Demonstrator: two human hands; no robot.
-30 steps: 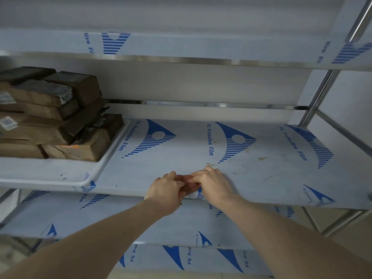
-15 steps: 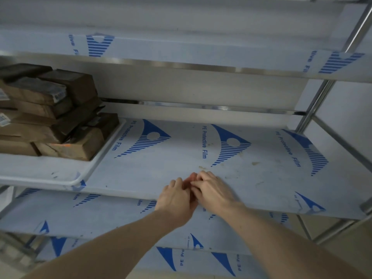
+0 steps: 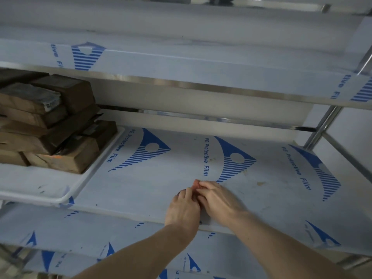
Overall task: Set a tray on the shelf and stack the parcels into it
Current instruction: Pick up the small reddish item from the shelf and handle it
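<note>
A white tray lies on the left end of the middle shelf. Several brown paper parcels are stacked in it, some with labels. My left hand and my right hand rest side by side at the shelf's front edge, to the right of the tray. Their fingertips meet and overlap, and I see nothing held in either. What lies under the fingers is hidden.
The shelves are covered in white film with blue print. An upper shelf hangs close above. A lower shelf sticks out below my forearms. A metal post stands at the right rear.
Both hands have slid slightly forward onto the shelf and stayed together. The view has tilted up a little. The tray and parcels have not moved.
</note>
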